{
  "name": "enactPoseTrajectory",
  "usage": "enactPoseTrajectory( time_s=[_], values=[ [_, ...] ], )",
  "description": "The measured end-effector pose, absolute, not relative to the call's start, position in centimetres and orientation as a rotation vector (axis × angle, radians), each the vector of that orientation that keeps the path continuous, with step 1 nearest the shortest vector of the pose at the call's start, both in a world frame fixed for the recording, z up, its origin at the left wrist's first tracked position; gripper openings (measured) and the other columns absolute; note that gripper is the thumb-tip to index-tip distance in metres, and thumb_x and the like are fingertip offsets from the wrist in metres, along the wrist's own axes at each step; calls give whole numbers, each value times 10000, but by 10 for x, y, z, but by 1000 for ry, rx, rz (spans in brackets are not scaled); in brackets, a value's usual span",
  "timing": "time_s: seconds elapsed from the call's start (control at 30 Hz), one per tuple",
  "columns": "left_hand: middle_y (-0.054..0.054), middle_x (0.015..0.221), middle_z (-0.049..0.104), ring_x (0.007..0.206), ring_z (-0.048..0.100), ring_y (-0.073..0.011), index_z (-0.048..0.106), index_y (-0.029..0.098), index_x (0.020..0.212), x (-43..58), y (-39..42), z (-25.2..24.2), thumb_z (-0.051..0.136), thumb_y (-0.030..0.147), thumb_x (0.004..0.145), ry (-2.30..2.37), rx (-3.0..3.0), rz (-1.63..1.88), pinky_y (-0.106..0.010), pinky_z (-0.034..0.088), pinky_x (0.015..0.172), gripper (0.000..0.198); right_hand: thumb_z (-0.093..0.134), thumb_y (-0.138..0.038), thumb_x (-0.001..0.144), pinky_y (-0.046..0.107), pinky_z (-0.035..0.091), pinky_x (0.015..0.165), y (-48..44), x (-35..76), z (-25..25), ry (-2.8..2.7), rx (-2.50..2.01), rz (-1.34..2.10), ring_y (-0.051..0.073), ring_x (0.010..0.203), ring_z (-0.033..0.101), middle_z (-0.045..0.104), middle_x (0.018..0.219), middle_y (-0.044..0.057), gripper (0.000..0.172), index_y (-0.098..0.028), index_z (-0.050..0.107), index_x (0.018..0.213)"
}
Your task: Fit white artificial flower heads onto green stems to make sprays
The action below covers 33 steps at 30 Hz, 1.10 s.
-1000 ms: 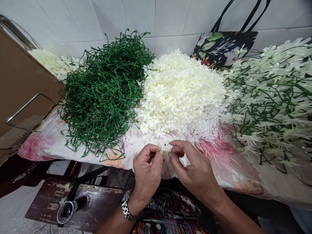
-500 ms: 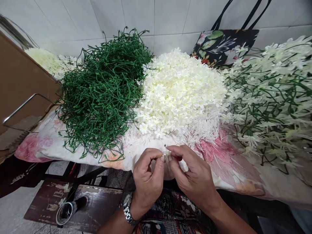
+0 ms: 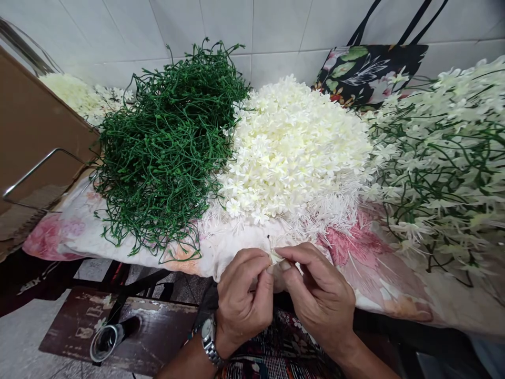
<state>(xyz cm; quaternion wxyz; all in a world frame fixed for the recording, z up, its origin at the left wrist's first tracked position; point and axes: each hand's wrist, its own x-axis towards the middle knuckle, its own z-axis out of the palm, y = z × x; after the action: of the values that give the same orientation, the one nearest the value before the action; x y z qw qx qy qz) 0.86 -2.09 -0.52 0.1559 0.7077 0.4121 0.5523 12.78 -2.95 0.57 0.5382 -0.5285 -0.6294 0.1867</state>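
Over the front edge of the cloth, both my hands are closed in pinches, their fingertips almost meeting. Between them shows a small white artificial flower, mostly covered by the fingers. My left hand grips its left side with thumb and forefinger. On the other side, my right hand pinches it the same way. Just beyond the fingertips lies a heap of loose white artificial flowers, with white stringy pieces along its lower edge. A tangled pile of green plastic stems sits to its left.
White flowers on green stems are heaped at the right. Behind stands a black floral bag against the tiled wall. A cardboard box and wire frame are at left. Below, a plastic cup rests on a brown wooden surface.
Both hands have shifted slightly down and right in the view, and more of the white flower shows between the fingertips. The piles look the same.
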Motion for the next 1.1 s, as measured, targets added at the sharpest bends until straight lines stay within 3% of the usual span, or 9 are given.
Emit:
enactPoseTrajectory(
  time_s=[0.7, 0.83, 0.97, 1.1],
  values=[
    [-50, 761, 650, 686, 620, -147, 584, 172, 931, 7, -22, -3, 522, -5, 753, 1101, 2204, 1564, -249, 538, 598, 259, 492, -74, 791, 185, 434, 456, -36, 124, 5, -1373, -1218, 615, 77, 533, 527, 550, 671, -25, 198, -197, 614, 886],
    [-37, 719, 625, 655, 592, -133, 599, 175, 864, 5, -23, 0, 512, 40, 784, 1014, 1925, 1472, -232, 512, 583, 179, 498, -78, 794, 192, 441, 470, -36, 128, 5, -1413, -1213, 605, 85, 547, 540, 557, 654, -22, 180, -194, 617, 863],
    [-35, 719, 629, 605, 581, -126, 633, 177, 894, 4, -24, -4, 525, 229, 847, 996, 1358, 1328, -226, 495, 555, 128, 494, -75, 809, 195, 464, 532, -33, 134, 7, -1555, -1191, 526, 90, 607, 561, 584, 683, -15, 176, -192, 606, 876],
    [14, 545, 581, 483, 526, -94, 645, 168, 757, 5, -17, -1, 647, 288, 762, 958, 916, 1147, -197, 459, 477, 120, 475, -82, 819, 200, 467, 528, -29, 138, 14, -1699, -1184, 524, 89, 582, 554, 574, 667, -14, 164, -178, 592, 882]
  ],
)
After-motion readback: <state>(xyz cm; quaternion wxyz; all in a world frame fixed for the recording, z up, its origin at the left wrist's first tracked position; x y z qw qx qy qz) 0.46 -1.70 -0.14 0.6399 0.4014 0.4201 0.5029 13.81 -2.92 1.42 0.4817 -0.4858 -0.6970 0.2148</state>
